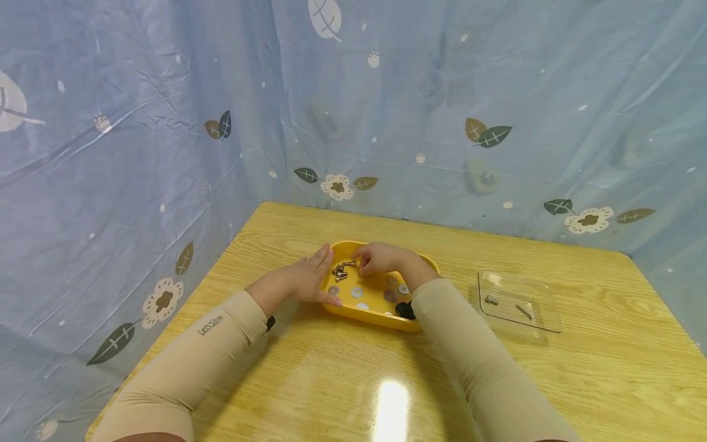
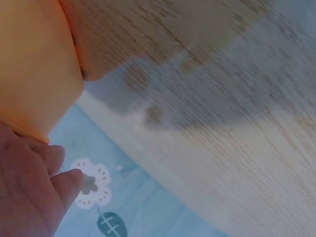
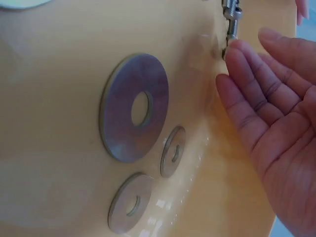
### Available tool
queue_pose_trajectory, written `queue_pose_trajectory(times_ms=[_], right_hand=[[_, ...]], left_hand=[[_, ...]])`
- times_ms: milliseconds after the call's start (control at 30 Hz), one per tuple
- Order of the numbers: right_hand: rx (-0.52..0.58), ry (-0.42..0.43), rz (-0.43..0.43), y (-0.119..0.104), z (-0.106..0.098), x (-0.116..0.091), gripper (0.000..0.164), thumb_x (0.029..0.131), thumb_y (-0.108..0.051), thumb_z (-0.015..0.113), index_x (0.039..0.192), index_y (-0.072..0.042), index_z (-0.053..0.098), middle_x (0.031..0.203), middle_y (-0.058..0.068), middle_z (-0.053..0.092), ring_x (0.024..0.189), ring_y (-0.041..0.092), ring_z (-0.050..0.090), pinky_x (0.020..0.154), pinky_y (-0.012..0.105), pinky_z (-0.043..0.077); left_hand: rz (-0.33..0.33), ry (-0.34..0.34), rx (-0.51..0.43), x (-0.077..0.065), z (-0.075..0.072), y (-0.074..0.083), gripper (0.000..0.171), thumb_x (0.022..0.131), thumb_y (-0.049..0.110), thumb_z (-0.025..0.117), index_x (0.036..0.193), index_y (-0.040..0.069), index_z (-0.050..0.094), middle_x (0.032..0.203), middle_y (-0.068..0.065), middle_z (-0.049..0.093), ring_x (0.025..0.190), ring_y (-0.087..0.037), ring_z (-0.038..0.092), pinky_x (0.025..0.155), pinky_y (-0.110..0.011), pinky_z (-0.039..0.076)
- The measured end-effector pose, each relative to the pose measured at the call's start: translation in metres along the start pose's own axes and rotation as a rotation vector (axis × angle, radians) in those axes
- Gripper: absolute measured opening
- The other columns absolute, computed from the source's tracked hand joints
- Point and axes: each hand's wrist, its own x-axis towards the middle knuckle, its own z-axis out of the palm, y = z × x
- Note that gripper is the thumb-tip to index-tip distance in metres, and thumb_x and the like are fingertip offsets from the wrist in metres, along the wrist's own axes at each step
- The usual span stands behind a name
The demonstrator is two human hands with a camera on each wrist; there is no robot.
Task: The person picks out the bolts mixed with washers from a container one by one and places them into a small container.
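Observation:
A yellow tray (image 1: 364,315) holds a small pile of metal screws (image 1: 341,271) at its left and several flat washers (image 1: 356,293). My left hand (image 1: 301,281) rests against the tray's left end, its fingers extended along the side and the thumb at the front rim. In the left wrist view, part of that hand (image 2: 29,182) shows beside the tray's outer wall (image 2: 37,64). Inside the tray, my right hand (image 1: 382,258) is at the screws. The right wrist view shows its fingertips (image 3: 236,52) close to a screw (image 3: 231,24), the thumb apart from the fingers.
A clear plastic tray (image 1: 507,318) to the right holds a short screw (image 1: 491,300) and a longer pin-like metal piece (image 1: 525,312). Black pieces (image 1: 405,310) lie in the yellow tray's front right corner. A patterned curtain (image 1: 420,123) borders the wooden table (image 1: 309,380).

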Motion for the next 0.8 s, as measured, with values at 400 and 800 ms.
queue_pose_trajectory(times_ms=[400,800], right_hand=[[-0.063,-0.026,0.040,-0.0006,0.0044,0.0077,0.041,0.084,-0.008,0.064,0.123,-0.002,0.055,0.082,0.003,0.060,0.066,0.011,0.051,0.062,0.020,0.042],[-0.070,0.022,0.046,-0.0007,0.0072,0.0093,0.035,0.085,-0.008,0.063,0.119,-0.003,0.057,0.079,0.001,0.060,0.065,0.011,0.051,0.061,0.021,0.043]], left_hand=[[0.009,0.004,0.028,-0.0004,-0.0001,-0.0002,0.120,0.067,0.081,0.042,0.146,0.002,-0.005,0.151,-0.015,-0.012,0.139,-0.024,-0.002,0.110,-0.046,0.013],[0.009,0.009,0.033,0.0008,0.0019,-0.0015,0.120,0.068,0.081,0.042,0.146,0.002,-0.005,0.151,-0.016,-0.012,0.139,-0.023,-0.003,0.110,-0.046,0.013]])
